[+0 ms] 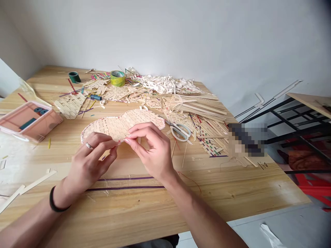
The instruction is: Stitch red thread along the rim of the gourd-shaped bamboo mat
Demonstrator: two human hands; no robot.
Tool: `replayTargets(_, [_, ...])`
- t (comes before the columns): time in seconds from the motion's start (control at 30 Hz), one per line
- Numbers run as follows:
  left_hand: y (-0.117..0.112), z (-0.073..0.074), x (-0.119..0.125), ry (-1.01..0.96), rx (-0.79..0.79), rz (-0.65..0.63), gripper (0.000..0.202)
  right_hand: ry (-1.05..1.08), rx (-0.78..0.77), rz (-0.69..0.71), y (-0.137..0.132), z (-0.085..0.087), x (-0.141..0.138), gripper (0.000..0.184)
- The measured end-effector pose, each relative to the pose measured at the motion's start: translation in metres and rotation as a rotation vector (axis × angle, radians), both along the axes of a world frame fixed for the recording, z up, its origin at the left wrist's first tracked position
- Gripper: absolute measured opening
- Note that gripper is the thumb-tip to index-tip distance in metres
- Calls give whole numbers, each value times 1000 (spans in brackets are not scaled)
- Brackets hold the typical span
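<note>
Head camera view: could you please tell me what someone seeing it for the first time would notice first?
Most striking is the flat woven mat lying mid-table, its near edge pinched by both the left hand and the right hand. Behind it, a big heap of pale cut strips sprawls across the far right of the wooden table, with scissors at its near edge. A pink plastic box sits at the left edge.

Both forearms reach forward and converge, the left hand (89, 160), ringed and with a dark band at its wrist, pinching thumb to fingertips, while the right hand (152, 150) curls, fingertips pinched toward the left's.
</note>
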State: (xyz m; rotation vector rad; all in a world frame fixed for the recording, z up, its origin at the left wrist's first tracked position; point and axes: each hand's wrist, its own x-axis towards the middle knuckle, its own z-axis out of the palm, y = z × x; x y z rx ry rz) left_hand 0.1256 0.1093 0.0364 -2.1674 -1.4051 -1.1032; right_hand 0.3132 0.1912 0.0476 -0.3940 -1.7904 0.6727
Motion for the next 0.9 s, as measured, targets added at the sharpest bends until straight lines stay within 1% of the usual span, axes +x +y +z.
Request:
replayTargets(0.23, [0,0,0,-9,1,-14,22,-29,31,-10,-1,0,-1,14])
replayTargets(0.43, [-1,-2,-1,-11,-5,-15,23,21,35,-17,-4,1,0,15])
replayTargets(0.57, [-1,-3,-1,-17,-11,-15,23,-31,57,-38,-4,1,0,13])
replayTargets(0.83, [-1,-4,0,-10,-18,-32,22,-68,47,-22,-3,1,0,12])
replayTargets(0.9, [-1,-5,0,-19,-28,-46,22,-83,19,-12,-4,0,-1,11])
